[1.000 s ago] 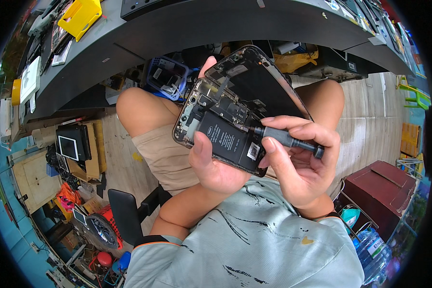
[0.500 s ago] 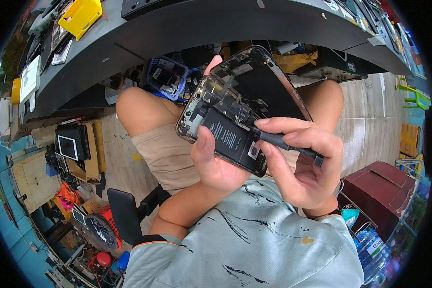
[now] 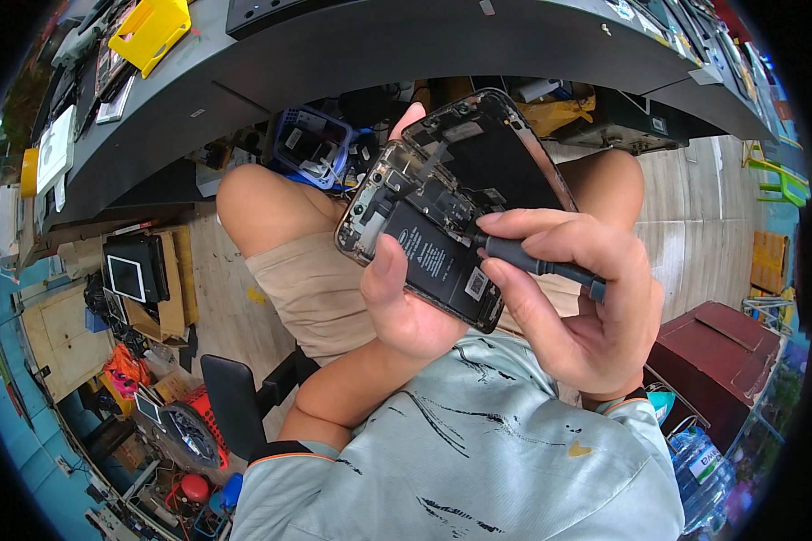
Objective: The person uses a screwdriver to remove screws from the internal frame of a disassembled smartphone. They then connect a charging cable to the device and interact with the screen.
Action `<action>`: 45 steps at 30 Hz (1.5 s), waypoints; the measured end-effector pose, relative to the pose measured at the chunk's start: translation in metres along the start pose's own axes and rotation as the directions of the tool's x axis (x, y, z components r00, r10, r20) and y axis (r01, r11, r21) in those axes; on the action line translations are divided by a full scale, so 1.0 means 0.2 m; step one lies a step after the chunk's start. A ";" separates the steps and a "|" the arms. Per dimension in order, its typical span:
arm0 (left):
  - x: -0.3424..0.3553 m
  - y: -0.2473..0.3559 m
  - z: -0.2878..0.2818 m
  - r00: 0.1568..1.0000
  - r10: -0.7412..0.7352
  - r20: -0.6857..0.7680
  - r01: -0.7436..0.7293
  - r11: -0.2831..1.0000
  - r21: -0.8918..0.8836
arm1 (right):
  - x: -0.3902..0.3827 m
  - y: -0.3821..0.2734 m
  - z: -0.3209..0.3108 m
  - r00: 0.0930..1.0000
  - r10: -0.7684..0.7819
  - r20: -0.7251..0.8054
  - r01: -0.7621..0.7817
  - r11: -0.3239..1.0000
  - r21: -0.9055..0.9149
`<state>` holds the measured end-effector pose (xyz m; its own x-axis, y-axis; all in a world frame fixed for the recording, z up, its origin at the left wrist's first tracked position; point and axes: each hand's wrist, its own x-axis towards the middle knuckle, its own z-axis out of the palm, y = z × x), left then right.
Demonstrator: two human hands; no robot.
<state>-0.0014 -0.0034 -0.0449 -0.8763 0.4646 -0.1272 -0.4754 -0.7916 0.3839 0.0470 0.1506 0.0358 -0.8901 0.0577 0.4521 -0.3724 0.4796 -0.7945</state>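
An opened smartphone (image 3: 438,203) rests in my left hand (image 3: 410,316), which is closed round its lower body with the thumb along the near edge. Inside the phone lies a black battery (image 3: 430,257) with printed labels. The detached screen (image 3: 496,153) is folded up and away on the far side, still against the body. Between thumb and fingers, my right hand (image 3: 595,298) grips a dark-handled screwdriver (image 3: 532,259). Its front end points into the phone beside the battery; the very tip is hard to make out.
A dark workbench (image 3: 442,54) curves across the far side. Under it stand a blue basket (image 3: 314,144) of parts and a black case (image 3: 618,126). Boxes and a white-framed tablet (image 3: 126,278) are at the left, a dark red box (image 3: 713,352) at the right, a chair armrest (image 3: 230,397) near my left arm.
My right hand has shifted slightly to the right and turned a little, with the screwdriver still in it. The phone and my left hand have barely moved.
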 end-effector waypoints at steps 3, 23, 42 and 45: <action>-0.01 -0.01 -0.03 1.000 -0.002 -0.017 0.001 0.999 -0.050 | 0.01 -0.02 -0.01 0.999 -0.007 0.033 0.007 1.000 -0.008; 0.00 -0.02 0.08 1.000 -0.026 0.006 0.026 0.996 -0.081 | 0.04 -0.05 -0.04 0.998 0.059 0.032 -0.050 0.969 -0.244; 0.05 -0.03 0.10 0.998 0.035 0.061 -0.023 0.982 -0.185 | 0.03 -0.01 -0.03 1.000 0.026 0.011 -0.024 0.989 -0.143; 0.06 -0.02 0.12 0.996 0.051 0.080 -0.032 0.974 -0.223 | 0.03 -0.01 -0.03 1.000 0.020 0.016 -0.018 0.990 -0.143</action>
<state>-0.0071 0.0147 -0.0267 -0.8905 0.4537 -0.0344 -0.4523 -0.8746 0.1745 0.0437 0.1555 0.0420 -0.9014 0.0537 0.4297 -0.3153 0.5989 -0.7362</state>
